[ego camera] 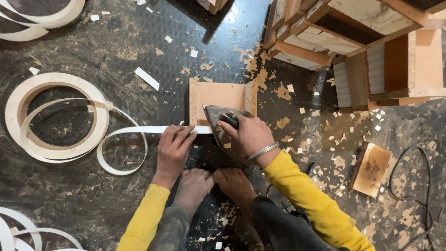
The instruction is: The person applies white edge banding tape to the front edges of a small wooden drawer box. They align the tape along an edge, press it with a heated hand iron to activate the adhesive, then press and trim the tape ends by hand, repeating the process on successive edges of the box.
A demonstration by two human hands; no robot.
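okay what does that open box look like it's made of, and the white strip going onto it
Open box: apparently particleboard, judging by its speckled raw edges and matte tan faces. White strip: thin, flexible banding, probably plastic or veneer tape, curling off a roll.

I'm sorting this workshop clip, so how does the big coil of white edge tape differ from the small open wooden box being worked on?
The big coil of white edge tape is round, flat and untouched; the small open wooden box is square, upright, under the iron. Both sit on the dark floor.

Packages: none in view.
Labels: none, as far as the dim floor shows.
Signs: none.
Screens: none.
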